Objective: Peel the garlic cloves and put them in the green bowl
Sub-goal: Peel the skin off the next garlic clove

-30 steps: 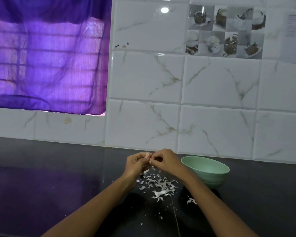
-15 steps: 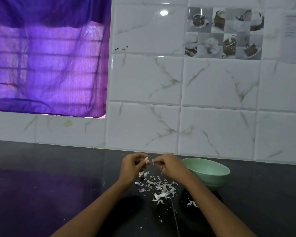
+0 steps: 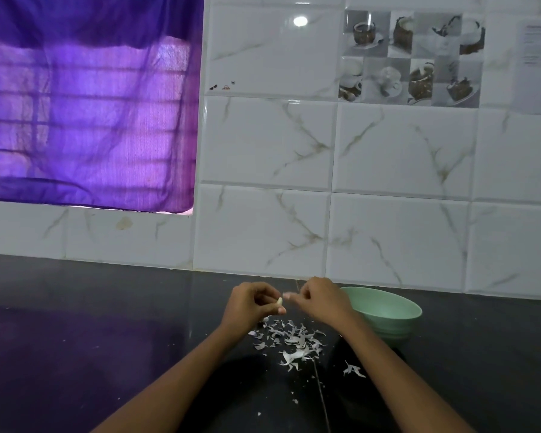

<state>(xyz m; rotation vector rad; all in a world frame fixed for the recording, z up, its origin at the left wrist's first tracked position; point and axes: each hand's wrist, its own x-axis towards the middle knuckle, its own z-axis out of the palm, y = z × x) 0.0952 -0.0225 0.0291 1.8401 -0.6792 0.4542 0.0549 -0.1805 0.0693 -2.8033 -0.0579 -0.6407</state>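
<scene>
Upper right, sheet (image 3: 539, 42) text unreadable. Left hand (image 3: 250, 304) fingers pinch small pale garlic clove (image 3: 279, 302); right hand (image 3: 320, 303) fingers curled, contents unclear; round green bowl (image 3: 397, 317) right of centre.

- The left hand (image 3: 253, 304) is raised, fingers curled, thumb and fingertips pinching a small pale garlic clove (image 3: 279, 301).
- The right hand (image 3: 320, 300) is alongside, fingers curled, fingertips pinched beside it.

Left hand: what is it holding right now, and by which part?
The left hand pinches a garlic clove by its lower end; the pale tip shows. Whether the right hand holds anything cannot be told.
</scene>
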